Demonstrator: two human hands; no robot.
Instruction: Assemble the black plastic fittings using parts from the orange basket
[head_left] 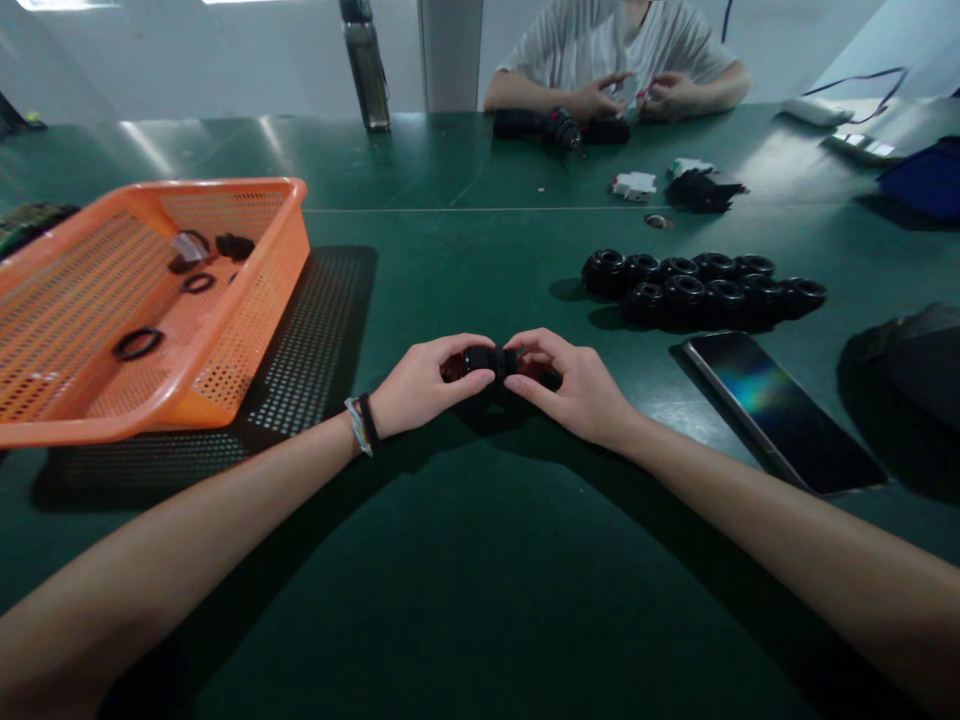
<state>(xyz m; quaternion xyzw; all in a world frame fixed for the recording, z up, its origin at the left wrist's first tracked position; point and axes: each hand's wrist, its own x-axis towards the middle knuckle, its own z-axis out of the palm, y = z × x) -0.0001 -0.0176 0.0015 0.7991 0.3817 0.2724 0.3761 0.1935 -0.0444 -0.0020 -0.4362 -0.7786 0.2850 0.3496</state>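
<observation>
Between my two hands is a black plastic cable gland [480, 359], lying sideways just above the green table. My left hand [431, 383] pinches its left part between thumb and fingers. At the other end, my right hand [566, 385] closes thumb and fingertips on a flanged, ring-like part. The fingers hide much of the piece, and I cannot tell whether it rests on the table. To the right, several similar black cable glands [684, 292] stand together in two rows, their round openings upward.
An orange perforated basket [225, 395] at left holds black rings [138, 343] and other dark parts. A phone [780, 405] and a dark rounded object [919, 360] lie at right. Farther back are a bottle [367, 75], a power drill [564, 130], white pieces [634, 186] and a seated person [600, 50].
</observation>
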